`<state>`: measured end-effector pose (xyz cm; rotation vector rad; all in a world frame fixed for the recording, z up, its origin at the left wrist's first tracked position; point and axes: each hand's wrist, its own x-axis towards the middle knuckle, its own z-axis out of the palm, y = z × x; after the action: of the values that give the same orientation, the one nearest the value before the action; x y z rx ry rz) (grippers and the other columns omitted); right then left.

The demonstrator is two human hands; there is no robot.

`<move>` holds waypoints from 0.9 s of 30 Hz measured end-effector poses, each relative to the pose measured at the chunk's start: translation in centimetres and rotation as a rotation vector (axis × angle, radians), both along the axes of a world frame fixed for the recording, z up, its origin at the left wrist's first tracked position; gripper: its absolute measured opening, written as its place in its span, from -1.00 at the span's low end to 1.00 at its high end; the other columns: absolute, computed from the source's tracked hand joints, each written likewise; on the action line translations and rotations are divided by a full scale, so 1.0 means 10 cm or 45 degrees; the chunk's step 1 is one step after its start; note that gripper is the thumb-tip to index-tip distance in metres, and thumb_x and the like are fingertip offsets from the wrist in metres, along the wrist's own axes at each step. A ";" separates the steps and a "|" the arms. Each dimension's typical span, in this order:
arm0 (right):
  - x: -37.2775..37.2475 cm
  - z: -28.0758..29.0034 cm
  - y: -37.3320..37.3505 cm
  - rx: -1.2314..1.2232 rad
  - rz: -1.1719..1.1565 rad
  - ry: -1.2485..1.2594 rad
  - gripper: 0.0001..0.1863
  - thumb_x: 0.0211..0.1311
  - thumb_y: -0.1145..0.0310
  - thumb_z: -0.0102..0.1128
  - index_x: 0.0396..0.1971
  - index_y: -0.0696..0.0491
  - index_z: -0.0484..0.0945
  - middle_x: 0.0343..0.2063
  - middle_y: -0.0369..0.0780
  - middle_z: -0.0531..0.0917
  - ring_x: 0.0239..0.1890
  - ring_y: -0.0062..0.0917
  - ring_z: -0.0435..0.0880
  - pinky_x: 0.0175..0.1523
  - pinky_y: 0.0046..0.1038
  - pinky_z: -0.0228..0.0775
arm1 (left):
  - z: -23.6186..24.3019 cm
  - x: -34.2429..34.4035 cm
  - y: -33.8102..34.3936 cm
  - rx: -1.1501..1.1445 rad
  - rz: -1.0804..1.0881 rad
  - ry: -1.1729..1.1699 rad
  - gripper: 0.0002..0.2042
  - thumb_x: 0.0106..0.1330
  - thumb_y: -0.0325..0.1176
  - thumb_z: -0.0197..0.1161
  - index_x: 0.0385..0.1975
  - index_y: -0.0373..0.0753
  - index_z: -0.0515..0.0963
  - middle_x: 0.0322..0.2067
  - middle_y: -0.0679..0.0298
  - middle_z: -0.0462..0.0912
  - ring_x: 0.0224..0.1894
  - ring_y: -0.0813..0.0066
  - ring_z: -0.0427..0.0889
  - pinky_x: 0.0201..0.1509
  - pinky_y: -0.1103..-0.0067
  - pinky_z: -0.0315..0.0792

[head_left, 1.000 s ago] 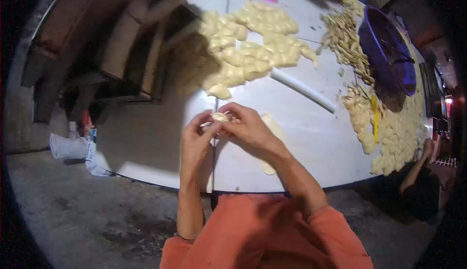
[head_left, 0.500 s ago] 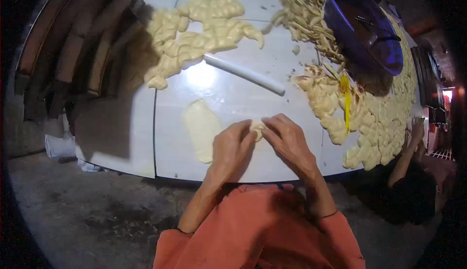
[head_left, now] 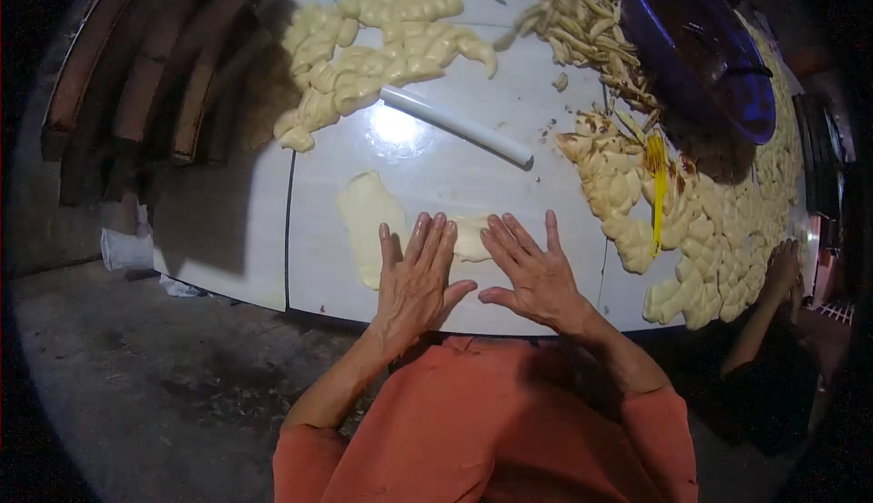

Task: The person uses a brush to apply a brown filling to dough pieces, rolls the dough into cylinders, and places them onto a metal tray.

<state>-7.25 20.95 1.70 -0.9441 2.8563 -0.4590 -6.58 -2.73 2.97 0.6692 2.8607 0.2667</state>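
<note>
Both my hands lie palm down on the white table. My left hand [head_left: 416, 276] has its fingers stretched out, touching the left end of a small flattened piece of dough [head_left: 471, 237]. Fingers spread, my right hand [head_left: 536, 271] presses on the right end of that same piece. Parts of the dough are hidden under the fingertips. Just left of my left hand is a long, thin sheet of dough [head_left: 368, 216]. Beyond my hands, a white rolling rod [head_left: 455, 127] rests at a slant.
Pale dough pieces [head_left: 400, 57] cluster at the far left. On the right are a purple basin [head_left: 764, 112], sliced brownish filling [head_left: 582, 25], a yellow brush [head_left: 657, 203] and many shaped dough pieces [head_left: 718, 248]. Another person's hand [head_left: 782, 271] is at the right edge. Dark trays [head_left: 136, 75] stand left.
My fingers, earlier pinched around a small bunched piece of dough, have opened out flat. The dough now lies stretched sideways on the table under my fingertips.
</note>
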 end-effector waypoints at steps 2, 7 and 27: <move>-0.06 0.08 0.04 0.052 0.023 -0.039 -0.06 0.35 -0.39 -0.05 0.46 0.07 0.30 0.50 -0.15 0.30 0.58 -0.32 0.14 0.55 0.35 -0.33 | -0.01 0.02 0.01 0.054 0.019 0.022 -0.14 0.38 0.22 0.16 0.49 -0.32 0.19 0.52 -0.04 0.17 0.58 -0.04 0.07 0.48 -0.37 -0.24; 0.03 0.07 0.08 0.050 0.021 -0.042 -0.09 0.34 -0.38 0.00 0.43 0.06 0.35 0.48 -0.13 0.32 0.57 -0.23 0.15 0.54 0.37 -0.36 | -0.01 0.21 0.04 0.102 -0.079 0.072 -0.19 0.35 0.21 0.22 0.44 -0.26 0.30 0.47 0.06 0.29 0.54 0.08 0.20 0.46 -0.34 -0.10; -0.34 0.23 0.00 -0.023 0.127 -0.092 -0.38 0.49 -0.02 0.04 0.36 0.09 0.40 0.41 -0.09 0.41 0.52 -0.19 0.24 0.57 0.30 -0.33 | -0.06 0.05 0.14 0.161 0.136 0.139 -0.16 0.40 0.23 0.11 0.46 -0.36 0.25 0.48 -0.02 0.26 0.56 0.03 0.16 0.51 -0.33 -0.25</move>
<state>-10.67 20.94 4.01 -1.0447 2.7303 -0.4994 -6.12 -1.29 2.33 0.5703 3.0086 0.4435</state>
